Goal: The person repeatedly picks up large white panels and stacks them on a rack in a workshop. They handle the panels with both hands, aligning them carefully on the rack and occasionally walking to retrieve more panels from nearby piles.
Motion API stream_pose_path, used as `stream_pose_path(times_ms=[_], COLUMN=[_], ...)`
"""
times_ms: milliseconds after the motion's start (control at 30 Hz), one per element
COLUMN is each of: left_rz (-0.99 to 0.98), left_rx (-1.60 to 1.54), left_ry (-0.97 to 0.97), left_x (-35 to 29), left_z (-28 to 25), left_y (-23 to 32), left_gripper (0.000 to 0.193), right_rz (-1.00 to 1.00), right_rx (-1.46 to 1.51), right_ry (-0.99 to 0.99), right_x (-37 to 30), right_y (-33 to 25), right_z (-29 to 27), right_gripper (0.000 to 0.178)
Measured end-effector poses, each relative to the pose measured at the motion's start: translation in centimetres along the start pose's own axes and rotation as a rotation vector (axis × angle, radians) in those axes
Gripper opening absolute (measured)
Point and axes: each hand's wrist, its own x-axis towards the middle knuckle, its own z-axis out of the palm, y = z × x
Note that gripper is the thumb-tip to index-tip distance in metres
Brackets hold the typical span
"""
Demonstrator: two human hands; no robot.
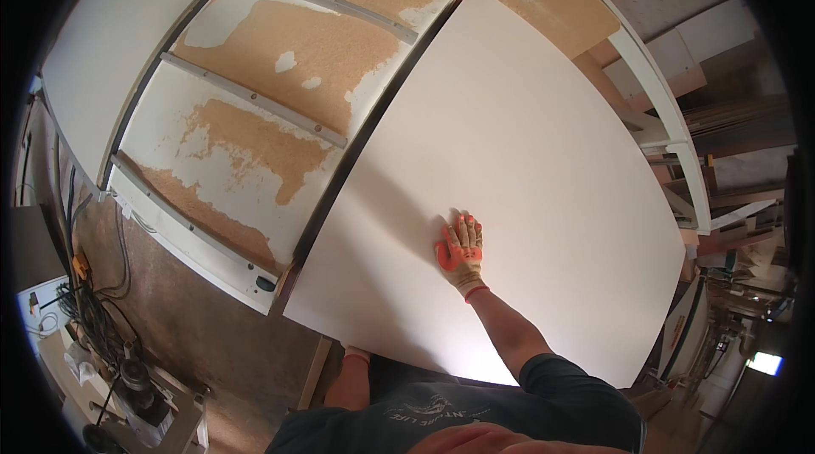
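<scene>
1. A large white panel point(526, 165) lies flat across the middle of the view, running from about 12 o'clock at the top down to the person's body at 6 o'clock. It is the thing being handled.
2. The right hand point(461, 252), in an orange-and-cream work glove, rests palm down on the panel's face just below the picture's centre. Its fingers are spread flat; this grip closes on nothing and only presses on the surface.
3. The left hand point(356, 354) shows only as a gloved wrist at the panel's near edge, around 7 o'clock. It seems to be under or at that edge, but whether its fingers are curled or apart cannot be told.
4. To the panel's left, toward 10 o'clock, lies the machine bed point(255, 114), a worn white surface with bare brown patches and grey rails point(255, 99) across it. A dark seam separates it from the panel.
5. Judged from this layout, the panel sits mostly beside the bed rather than on it, with its long edge lined up along the seam. So positioning looks partly done: the sheet is supported and steadied, but not shown resting over the rails.
6. At 8 o'clock, cables point(85, 301) and a small machine point(140, 395) lie on the floor. Stacked boards point(730, 123) stand at 3 o'clock, well apart from the hands.
</scene>
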Motion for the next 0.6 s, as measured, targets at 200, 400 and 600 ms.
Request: stream_pose_path(times_ms=[200,400,600], left_rz=[-0.24,-0.118,-0.278], left_rx=[-0.125,-0.013,-0.127], left_ry=[-0.14,-0.122,-0.144], left_x=[1.3,1.3,1.0], left_z=[-2.2,-3.4,2.5], left_y=[1.5,1.8,-0.3], left_gripper=[0.06,0.058,0.056], right_rz=[-0.058,-0.026,-0.068], right_rx=[0.136,0.119,0.073], right_ry=[0.091,-0.014,0.016], right_x=[4.0,3.7,-0.9], right_y=[-0.4,0.5,1.1], right_z=[-3.1,-1.5,2.8], right_gripper=[0.034,0.031,0.051])
